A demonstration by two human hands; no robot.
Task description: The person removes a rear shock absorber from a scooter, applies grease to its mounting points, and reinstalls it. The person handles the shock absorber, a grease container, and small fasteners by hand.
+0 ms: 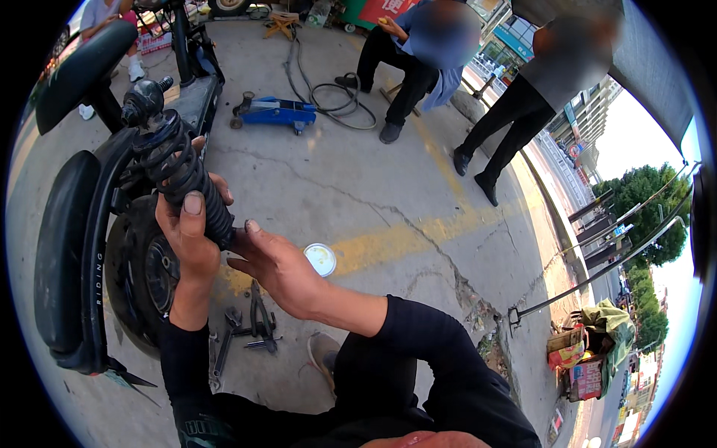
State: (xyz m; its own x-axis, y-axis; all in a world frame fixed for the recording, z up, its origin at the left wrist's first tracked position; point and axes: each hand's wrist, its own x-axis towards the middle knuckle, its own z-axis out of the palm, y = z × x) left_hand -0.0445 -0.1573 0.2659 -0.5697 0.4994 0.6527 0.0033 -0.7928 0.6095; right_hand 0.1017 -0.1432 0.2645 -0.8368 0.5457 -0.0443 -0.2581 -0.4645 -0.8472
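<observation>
A black coil-spring shock absorber (179,160) is held up at a slant in front of me, its bolted top end pointing to the far left. My left hand (187,231) is closed around the middle of the spring, with fingertips showing past its right side. At the lower end, my right hand (280,269) has its thumb and fingers closed about the tip, which they partly hide. Just left of and behind the shock absorber stands a black scooter (93,246), its rear wheel (157,272) beside my left forearm.
Pliers (261,317) and a wrench (224,347) lie on the concrete below my hands. A round white lid or shallow tin (320,259) sits right of my right hand. Farther off are a blue floor jack (276,112), a coiled hose (347,112) and two people (399,67).
</observation>
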